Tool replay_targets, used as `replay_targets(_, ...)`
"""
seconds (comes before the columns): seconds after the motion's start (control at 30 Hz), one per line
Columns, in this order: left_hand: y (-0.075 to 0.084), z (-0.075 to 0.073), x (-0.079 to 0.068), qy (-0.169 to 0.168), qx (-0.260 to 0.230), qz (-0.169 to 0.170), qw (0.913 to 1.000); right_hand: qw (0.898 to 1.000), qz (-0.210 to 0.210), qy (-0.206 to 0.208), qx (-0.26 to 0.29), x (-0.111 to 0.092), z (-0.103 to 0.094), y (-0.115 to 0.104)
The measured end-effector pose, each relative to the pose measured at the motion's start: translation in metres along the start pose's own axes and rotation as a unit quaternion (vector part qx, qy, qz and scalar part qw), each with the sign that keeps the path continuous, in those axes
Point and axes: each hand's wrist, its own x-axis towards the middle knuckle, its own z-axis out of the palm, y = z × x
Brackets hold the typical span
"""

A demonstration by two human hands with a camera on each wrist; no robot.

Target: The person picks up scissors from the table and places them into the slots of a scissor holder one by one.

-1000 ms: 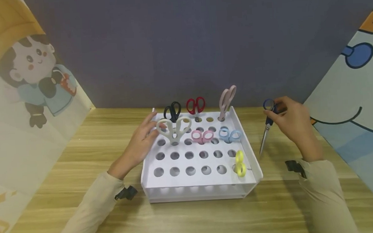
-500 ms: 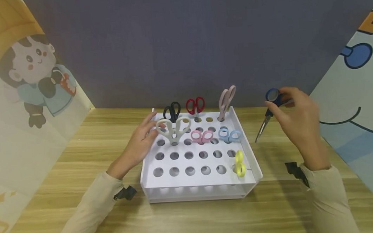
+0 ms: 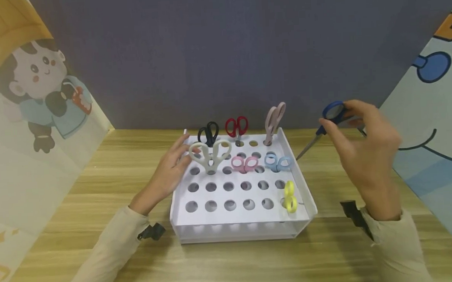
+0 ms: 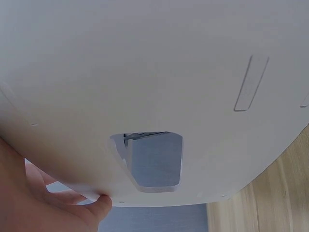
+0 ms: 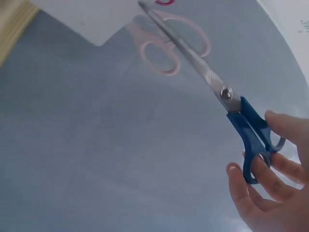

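A pair of blue-handled scissors point(image 3: 333, 112) is in my right hand point(image 3: 368, 146), with the fingers and thumb pinching the finger loops. Its steel blades point(image 5: 193, 58) are closed and tilt down to the left, the tip close to the right wall of a white rack point(image 3: 238, 195). My left hand point(image 3: 166, 174) holds the rack's left side wall near its far end, with fingers over the top edge. That wall's outer face point(image 4: 193, 96) fills much of the left wrist view. Grey-white scissors point(image 3: 210, 156) stand in a hole beside my left fingers.
Black point(image 3: 208, 133), red point(image 3: 237, 127) and pale pink scissors point(image 3: 274, 119) stand in the rack's back row. Pink point(image 3: 244, 164), light blue point(image 3: 278, 162) and yellow scissors point(image 3: 290, 197) sit farther forward. A wooden table point(image 3: 236, 268) lies beneath; a grey panel point(image 3: 213, 52) rises behind.
My right hand has lifted the blue-handled scissors, and their blades have swung from pointing steeply down to slanting left toward the rack. My left hand and the rack stay put.
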Motion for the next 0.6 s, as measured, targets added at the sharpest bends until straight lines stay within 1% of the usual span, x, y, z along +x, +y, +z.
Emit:
replay_targets(0.17,-0.001,0.000,0.002,0.000,0.000,0.000,1.0000,0.997,0.015,0.082,0.008,0.002,-0.002,-0.025)
replay_targets(0.23,-0.002,0.000,0.002,0.000,0.000,0.002,1.0000,0.995,0.019,0.099,0.007,0.002,-0.004,-0.035)
replay_targets(0.33,-0.002,0.000,0.002,0.001,-0.005,0.001,1.0000,0.995,0.012,0.100,0.021,0.001,-0.005,-0.049)
replay_targets(0.47,-0.002,0.001,0.002,0.003,-0.011,0.001,0.9999,0.994,-0.021,0.087,0.058,-0.002,0.000,-0.067)
replay_targets(0.6,-0.001,0.000,0.001,0.003,-0.011,0.006,0.9999,0.991,-0.052,0.074,0.101,-0.006,0.007,-0.086)
